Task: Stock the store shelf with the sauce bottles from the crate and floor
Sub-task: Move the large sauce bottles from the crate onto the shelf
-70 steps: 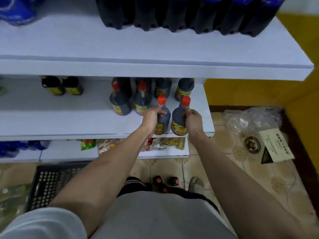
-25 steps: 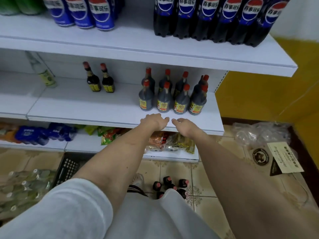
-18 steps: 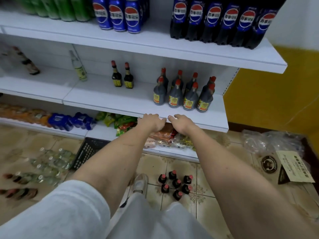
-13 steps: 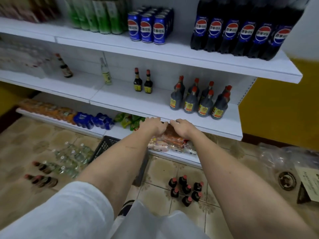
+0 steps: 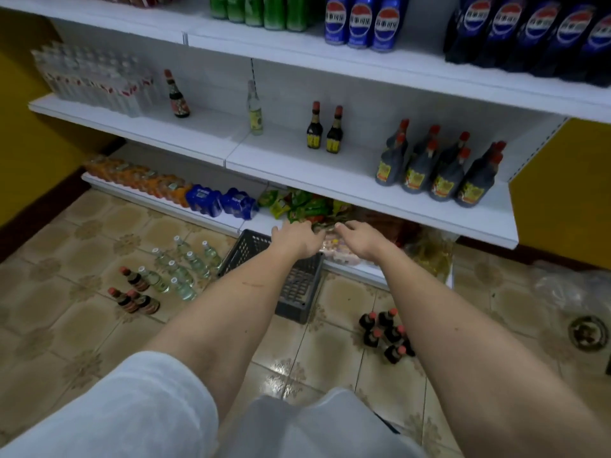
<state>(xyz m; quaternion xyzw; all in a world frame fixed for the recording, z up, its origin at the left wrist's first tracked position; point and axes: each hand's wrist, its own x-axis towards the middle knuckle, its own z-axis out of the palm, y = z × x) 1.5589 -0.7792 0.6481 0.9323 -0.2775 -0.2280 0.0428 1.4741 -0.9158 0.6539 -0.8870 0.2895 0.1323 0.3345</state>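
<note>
Both arms stretched forward, palms down. Left hand released, fingers loosely spread, grasping nothing, hovering over the far edge of the black crate. Right hand likewise slack and empty, at 3 o'clock of the left, just beside it.

Crate largely hidden behind the left forearm; contents impossible to make out.

Dark sauce bottles with red caps grouped on the white middle shelf, at 1 o'clock of the hands, rear row partly masked by the front one. More of the same, the floor bottles, clustered on the tiles at 5 o'clock of the hands, seen mostly as caps from above.

Clear bottles on the floor at 9 o'clock of the crate, with three small brown bottles just beyond them.

Snack packets on the bottom shelf partly covered by the shelf above and by the fingers; labels too blurred to read. Cola bottles on the top shelf cut off by the frame edge.
</note>
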